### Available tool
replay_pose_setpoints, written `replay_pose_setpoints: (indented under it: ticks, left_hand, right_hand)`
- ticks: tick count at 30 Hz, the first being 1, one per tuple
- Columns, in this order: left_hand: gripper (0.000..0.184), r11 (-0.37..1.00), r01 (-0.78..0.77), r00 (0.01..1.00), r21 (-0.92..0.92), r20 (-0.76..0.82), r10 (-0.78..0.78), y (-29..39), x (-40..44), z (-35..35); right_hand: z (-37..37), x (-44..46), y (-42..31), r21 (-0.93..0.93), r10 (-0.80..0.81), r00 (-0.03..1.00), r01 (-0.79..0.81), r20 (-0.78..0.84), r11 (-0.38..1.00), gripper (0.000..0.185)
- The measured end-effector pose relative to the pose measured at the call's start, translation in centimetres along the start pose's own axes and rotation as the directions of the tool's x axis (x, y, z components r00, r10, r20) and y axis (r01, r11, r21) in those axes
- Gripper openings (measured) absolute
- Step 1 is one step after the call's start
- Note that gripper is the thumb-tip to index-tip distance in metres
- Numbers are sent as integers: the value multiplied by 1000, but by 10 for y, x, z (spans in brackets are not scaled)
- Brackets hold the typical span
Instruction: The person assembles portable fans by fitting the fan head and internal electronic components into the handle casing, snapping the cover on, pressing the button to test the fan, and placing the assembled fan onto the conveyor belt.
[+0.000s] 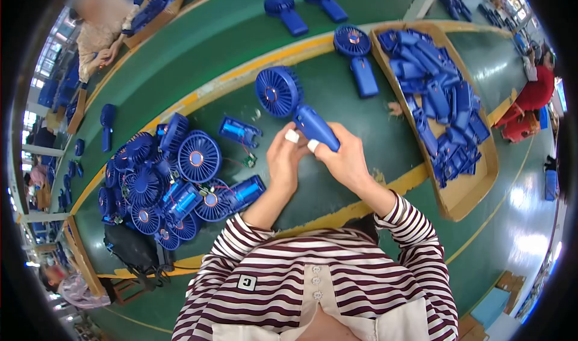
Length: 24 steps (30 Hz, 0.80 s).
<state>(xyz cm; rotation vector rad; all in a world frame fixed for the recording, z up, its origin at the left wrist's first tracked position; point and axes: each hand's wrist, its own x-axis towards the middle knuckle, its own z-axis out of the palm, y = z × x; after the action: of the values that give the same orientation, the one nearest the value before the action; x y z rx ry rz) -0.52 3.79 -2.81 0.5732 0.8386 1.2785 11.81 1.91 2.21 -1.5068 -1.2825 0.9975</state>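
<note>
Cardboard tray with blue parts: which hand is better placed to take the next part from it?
Probably the right hand, nearer the cardboard tray at the right, though it holds a blue fan.

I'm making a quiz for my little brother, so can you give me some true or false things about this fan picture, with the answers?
1. The right hand holds a blue fan. True.
2. Blue parts lie in a cardboard tray. True.
3. The tray is on the left side. False: it is on the right.
4. A fan pile is on the left side. True.
5. The pile's fans are all red. False: they are blue.
6. The held fan has no handle. False: it has one.
</note>
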Motion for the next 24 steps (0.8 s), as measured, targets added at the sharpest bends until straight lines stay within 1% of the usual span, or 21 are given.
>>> replay_pose_setpoints:
  ticks: [1, 2, 3, 4, 5, 7, 8, 9, 10, 11, 12, 13, 14, 16, 17, 19, 20, 21, 22, 23, 24]
  left_hand:
    - [34, 987, -60, 998, 151, 12, 58, -1, 0, -3]
    - [25, 940, -91, 995, 328, 68, 73, -1, -1, -5]
    - [19, 919, -85, 993, 386, 112, 45, -7, -4, -7]
    - [16, 832, -187, 980, 522, 159, 120, -18, -5, -9]
    - [16, 781, -292, 952, 552, 249, 180, -16, -10, -5]
    - [14, 717, -284, 953, 637, 267, 141, -9, -13, -1]
    - [13, 696, -306, 946, 649, 292, 144, -9, -10, -3]
    - [13, 694, -317, 942, 647, 297, 154, -9, -10, -3]
    - [13, 692, -327, 939, 643, 303, 162, -10, -10, -3]
    - [13, 673, -360, 928, 646, 320, 188, -12, -8, -5]
    - [13, 675, -366, 926, 640, 326, 192, -14, -6, -6]
    - [12, 659, -414, 907, 628, 344, 243, -16, -6, -7]
    - [11, 641, -459, 887, 615, 359, 291, -18, -5, -8]
    - [10, 619, -467, 882, 631, 375, 284, -17, -4, -9]
    - [10, 605, -461, 886, 649, 378, 270, -16, -5, -9]
    - [9, 620, -450, 892, 643, 354, 281, -16, -5, -7]
    - [10, 624, -449, 893, 639, 339, 296, -14, -6, -3]
    - [11, 640, -434, 900, 635, 338, 275, -18, -5, -5]
    - [11, 625, -421, 906, 657, 343, 249, -17, -6, -6]
    - [11, 609, -412, 909, 678, 349, 226, -16, -5, -6]
    - [11, 621, -407, 911, 669, 342, 229, -17, -5, -6]
  right_hand:
    - [0, 15, -11, -109, -162, 986, 157, -40, 982, 32]
    - [5, 35, -17, -199, -281, 958, 265, -60, 944, 33]
    - [12, 58, -20, -290, -396, 916, 361, -69, 886, 34]
    - [22, 86, -16, -394, -563, 823, 493, -78, 776, 35]
    - [32, 109, -20, -490, -579, 814, 486, -46, 723, 33]
    - [57, 156, -27, -630, -625, 781, 479, -12, 611, 29]
    - [72, 180, -26, -681, -653, 757, 474, -9, 559, 26]
    - [88, 203, -22, -730, -658, 753, 434, -29, 528, 24]
    - [103, 224, -18, -776, -661, 749, 389, -48, 496, 21]
    - [116, 238, -17, -804, -613, 789, 337, -42, 490, 25]
    - [130, 253, -11, -805, -581, 811, 298, -70, 512, 34]
    - [142, 262, -9, -805, -547, 832, 257, -97, 534, 44]
    - [151, 269, -5, -782, -489, 867, 240, -93, 574, 50]
    - [157, 267, -6, -753, -501, 864, 303, -41, 584, 54]
    - [157, 264, -6, -737, -476, 880, 325, 5, 593, 56]
    - [153, 248, -10, -758, -557, 830, 383, 32, 528, 57]
    - [148, 238, -12, -747, -620, 783, 440, 47, 499, 56]
    - [142, 227, -13, -735, -628, 777, 452, 46, 505, 56]
    - [135, 214, -14, -723, -634, 772, 461, 41, 514, 55]
    - [126, 200, -13, -693, -659, 752, 483, 15, 535, 49]
    - [114, 186, -10, -680, -666, 746, 494, 11, 542, 50]
